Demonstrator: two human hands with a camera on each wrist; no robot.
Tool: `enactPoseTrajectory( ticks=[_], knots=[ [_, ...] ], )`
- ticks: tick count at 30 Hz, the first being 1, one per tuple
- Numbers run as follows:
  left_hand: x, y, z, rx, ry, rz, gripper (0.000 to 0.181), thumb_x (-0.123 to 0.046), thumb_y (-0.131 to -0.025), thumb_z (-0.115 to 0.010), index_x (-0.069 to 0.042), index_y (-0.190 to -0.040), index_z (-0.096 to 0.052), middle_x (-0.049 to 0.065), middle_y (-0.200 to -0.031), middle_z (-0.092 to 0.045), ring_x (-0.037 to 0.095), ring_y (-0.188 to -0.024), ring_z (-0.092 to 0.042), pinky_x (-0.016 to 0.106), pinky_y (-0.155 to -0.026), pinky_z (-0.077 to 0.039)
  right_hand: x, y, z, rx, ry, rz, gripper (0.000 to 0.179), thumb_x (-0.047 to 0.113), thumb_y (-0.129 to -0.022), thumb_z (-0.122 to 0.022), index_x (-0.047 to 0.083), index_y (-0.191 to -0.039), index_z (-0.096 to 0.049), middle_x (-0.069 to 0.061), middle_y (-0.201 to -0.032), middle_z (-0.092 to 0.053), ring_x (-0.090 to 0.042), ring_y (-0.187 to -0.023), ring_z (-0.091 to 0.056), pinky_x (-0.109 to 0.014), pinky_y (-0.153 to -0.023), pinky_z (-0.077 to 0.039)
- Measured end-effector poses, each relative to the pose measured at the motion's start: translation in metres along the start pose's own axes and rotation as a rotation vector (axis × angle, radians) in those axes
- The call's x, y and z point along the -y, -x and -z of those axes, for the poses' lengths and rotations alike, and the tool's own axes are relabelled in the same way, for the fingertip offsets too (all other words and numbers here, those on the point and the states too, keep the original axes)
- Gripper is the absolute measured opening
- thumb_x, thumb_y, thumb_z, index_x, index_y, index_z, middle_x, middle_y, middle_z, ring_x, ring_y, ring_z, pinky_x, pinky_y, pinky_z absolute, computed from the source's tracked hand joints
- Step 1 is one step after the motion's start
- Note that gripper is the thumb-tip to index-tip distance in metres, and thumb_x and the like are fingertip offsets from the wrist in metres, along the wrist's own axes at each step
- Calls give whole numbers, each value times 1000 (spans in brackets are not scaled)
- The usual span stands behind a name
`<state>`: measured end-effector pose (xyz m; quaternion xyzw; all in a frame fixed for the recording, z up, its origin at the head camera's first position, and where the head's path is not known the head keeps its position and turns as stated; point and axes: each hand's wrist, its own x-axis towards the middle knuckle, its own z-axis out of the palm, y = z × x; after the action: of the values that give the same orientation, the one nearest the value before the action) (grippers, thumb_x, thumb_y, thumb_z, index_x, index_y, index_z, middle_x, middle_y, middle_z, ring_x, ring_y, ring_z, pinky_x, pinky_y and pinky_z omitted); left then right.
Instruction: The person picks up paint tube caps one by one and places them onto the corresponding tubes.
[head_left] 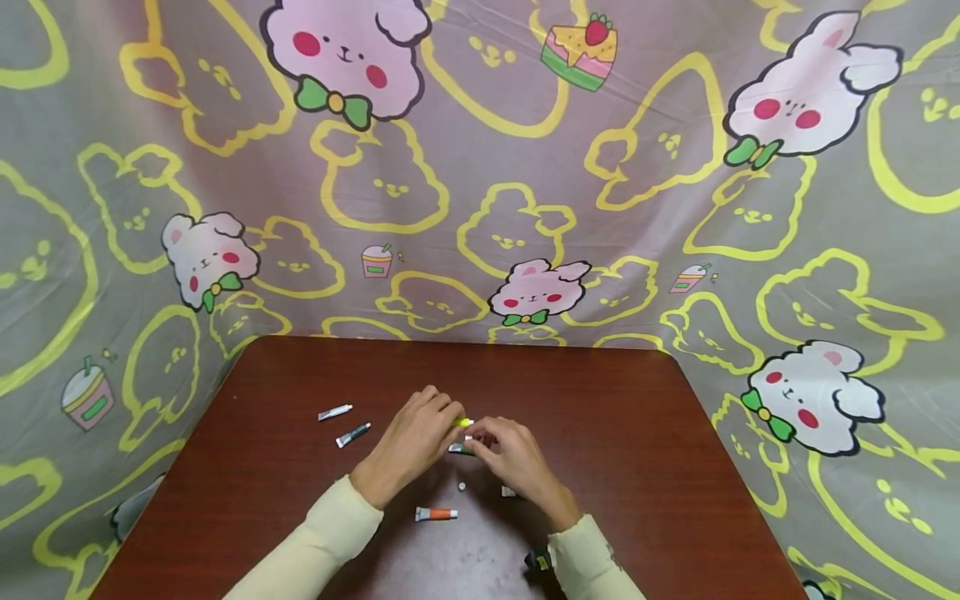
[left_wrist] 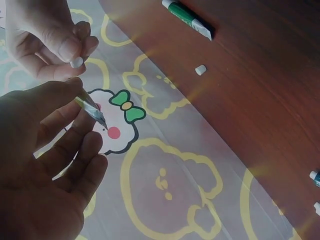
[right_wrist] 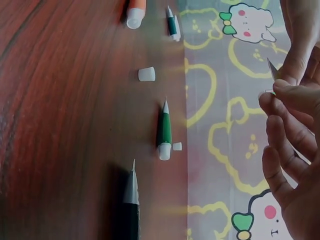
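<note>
My left hand pinches a small yellow paint tube above the table. Its crimped silver tail shows in the left wrist view. Close beside it, my right hand holds a small white cap between thumb and finger. In the left wrist view the cap is apart from the tube, whose nozzle end is hidden by fingers. Below the hands lies a green paint tube, with a small white cap next to it. Another loose white cap rests on the table.
An orange tube lies nearer the front. On the left are a white tube and a dark green tube. A black tube lies partly under the right hand. Patterned cloth hangs behind the brown table.
</note>
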<state>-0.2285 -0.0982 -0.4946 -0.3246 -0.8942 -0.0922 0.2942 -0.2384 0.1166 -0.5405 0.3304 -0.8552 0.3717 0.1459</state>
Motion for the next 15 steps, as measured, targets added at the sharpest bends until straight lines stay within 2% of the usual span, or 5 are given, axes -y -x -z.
enactPoseTrajectory(
  ticks=[7,15],
  knots=[
    [1,4,-1,14,-11,7,20,-22,-89,-90,-14,-96,-72,0,-89,-73,22,-87,-59,34,-73,-49,-2,0,-1,-59,13,-53,14,13,-92,-88,13,-102,-79,3,-86,-77,-7,-76,-68,-28,-68,-59],
    [1,8,-4,24,4,-4,21,-24,-87,-92,-16,-94,-73,-2,-89,-72,19,-86,-59,33,-73,-48,-2,-2,-2,-62,-16,-78,12,15,-94,-85,13,-104,-79,2,-90,-77,-6,-79,-68,-25,-71,-59]
  ],
)
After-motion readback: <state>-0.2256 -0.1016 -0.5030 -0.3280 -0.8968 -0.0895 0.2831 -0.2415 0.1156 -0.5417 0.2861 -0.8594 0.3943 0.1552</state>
